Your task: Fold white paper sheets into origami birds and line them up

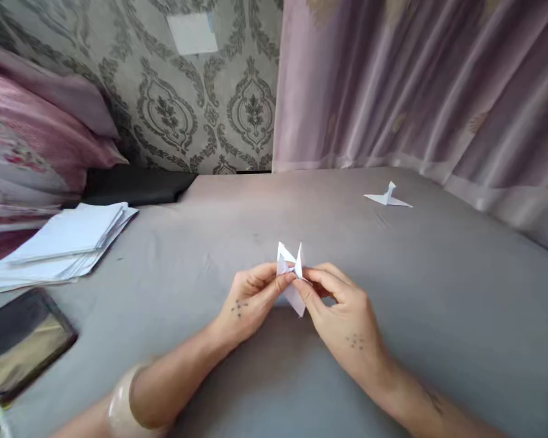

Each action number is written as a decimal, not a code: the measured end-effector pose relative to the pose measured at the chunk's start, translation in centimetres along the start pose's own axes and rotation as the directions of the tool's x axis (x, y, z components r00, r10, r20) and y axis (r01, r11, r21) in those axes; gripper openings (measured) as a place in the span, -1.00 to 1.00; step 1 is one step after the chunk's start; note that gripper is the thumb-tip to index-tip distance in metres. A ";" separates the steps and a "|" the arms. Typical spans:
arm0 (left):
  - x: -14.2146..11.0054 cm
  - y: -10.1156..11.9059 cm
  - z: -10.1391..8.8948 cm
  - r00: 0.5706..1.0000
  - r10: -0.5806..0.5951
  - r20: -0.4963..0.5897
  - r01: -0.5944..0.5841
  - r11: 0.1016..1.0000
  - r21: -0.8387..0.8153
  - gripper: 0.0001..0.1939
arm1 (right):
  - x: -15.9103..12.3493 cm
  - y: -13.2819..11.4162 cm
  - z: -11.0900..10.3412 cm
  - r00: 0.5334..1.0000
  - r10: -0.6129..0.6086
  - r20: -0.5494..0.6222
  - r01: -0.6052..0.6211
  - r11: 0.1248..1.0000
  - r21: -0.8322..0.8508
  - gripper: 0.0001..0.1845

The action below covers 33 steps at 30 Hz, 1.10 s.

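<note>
Over the grey bed sheet [393,292], the left hand [249,304] and right hand [342,316] pinch a small white half-folded paper figure [291,274], fingers closed on its middle. It looks mid-fold; the next crease seems to need a steady grip. A finished white paper bird [387,196] lies well apart.

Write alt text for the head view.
Both hands, left hand and right hand, pinch a small folded white paper figure above a grey bedsheet. A finished paper bird lies farther right, a paper stack at left.
</note>
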State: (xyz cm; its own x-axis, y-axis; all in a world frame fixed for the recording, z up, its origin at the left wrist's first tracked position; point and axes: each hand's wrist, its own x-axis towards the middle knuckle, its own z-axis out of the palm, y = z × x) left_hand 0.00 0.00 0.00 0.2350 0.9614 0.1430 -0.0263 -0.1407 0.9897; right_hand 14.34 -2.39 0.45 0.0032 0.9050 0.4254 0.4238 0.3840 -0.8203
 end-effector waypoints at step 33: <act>0.2 0.4 -0.6 0.991 -0.131 0.003 0.131 0.989 -0.064 -0.94 | 0.3 -0.3 -1.6 0.979 0.176 0.100 -0.152 0.966 -0.210 -0.93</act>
State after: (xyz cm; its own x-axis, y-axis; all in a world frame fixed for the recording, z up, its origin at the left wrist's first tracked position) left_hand -0.56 0.27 0.44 0.2391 0.9709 0.0119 -0.0574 0.0019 0.9984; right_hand 15.69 -2.48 1.44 -0.0131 0.9721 0.2342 0.5988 0.1952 -0.7768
